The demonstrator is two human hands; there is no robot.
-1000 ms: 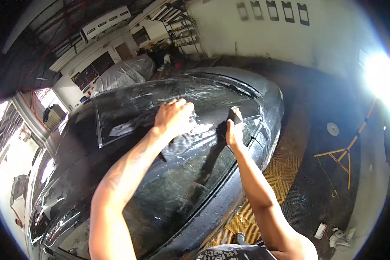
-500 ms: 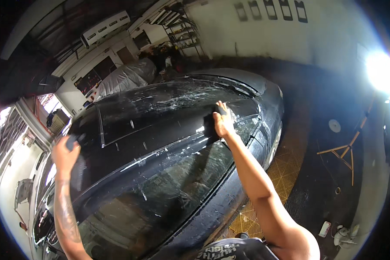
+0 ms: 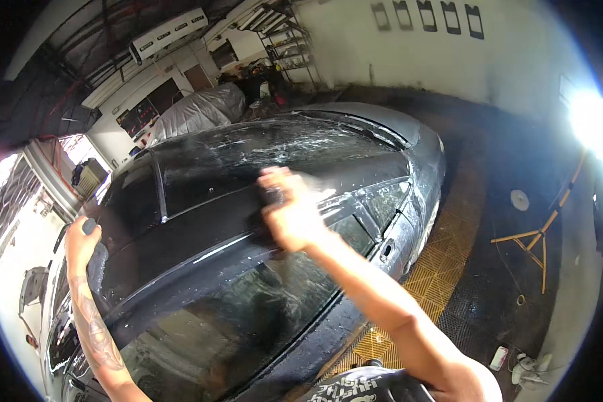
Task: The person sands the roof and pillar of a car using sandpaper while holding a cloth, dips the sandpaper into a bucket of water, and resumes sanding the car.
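Observation:
A black car [image 3: 201, 234] fills the middle of the view, its roof wet and streaked with white foam [image 3: 295, 144]. My right hand [image 3: 289, 213] is on the roof near its middle, blurred by motion, closed around a small dark squeegee [image 3: 275, 196]. My left hand [image 3: 80, 242] is far out at the car's left side with its fingers curled over the roof edge. The dark glass [image 3: 234, 321] below the roof lies between my two forearms.
A car under a grey cover [image 3: 201, 110] stands behind, beside metal shelves [image 3: 281, 33]. Yellow grid tiles [image 3: 442, 261] run along the car's right side. A yellow stand [image 3: 536, 241], a white bottle [image 3: 499, 358] and a bright lamp [image 3: 593, 120] are at the right.
My left hand left the middle of the roof and went out to the car's left edge. My right hand slid along the roof to the left, toward me.

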